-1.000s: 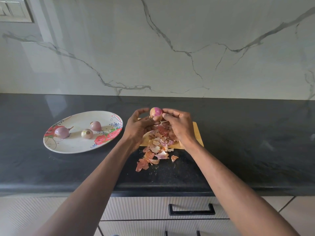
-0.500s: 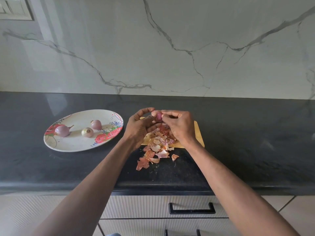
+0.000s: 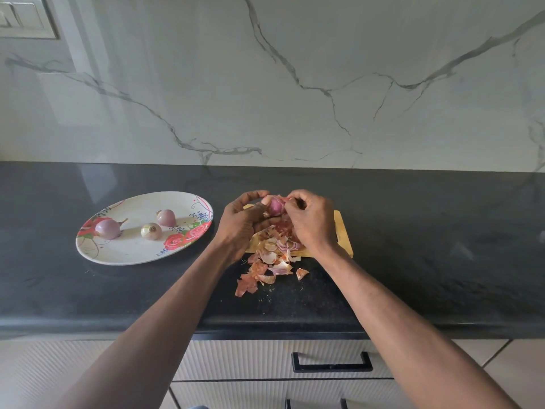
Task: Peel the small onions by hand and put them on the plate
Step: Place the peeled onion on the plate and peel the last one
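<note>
Across the black desk point(image 3: 413, 246), floral plate point(image 3: 97, 255) well to the left, wooden board point(image 3: 343, 234) in the middle under both hands. On the plate already, three peeled onions point(image 3: 107, 228), none touching another. Heaped on the board's near edge and spilling onto the desk, loose skins point(image 3: 267, 267).

Raised above the board's far end, left hand point(image 3: 240, 224) cupped round the onion in work point(image 3: 275, 205), thumb and fingers curled about its left side. Right hand point(image 3: 312, 222) pressed in close from the right, fingertips point(image 3: 290, 200) pinching at the bulb's top right, most likely on a strip of skin. Onion's axis not readable, too much of it covered.

Deciding relation: plate off to the left of the bulb, on the left hand's side and nearer to it, so probably a leftward carry once bare.

Against half a second ago: more purple flesh exposed between the hands, right fingertips slightly higher on the bulb, plate and skins unmoved.
</note>
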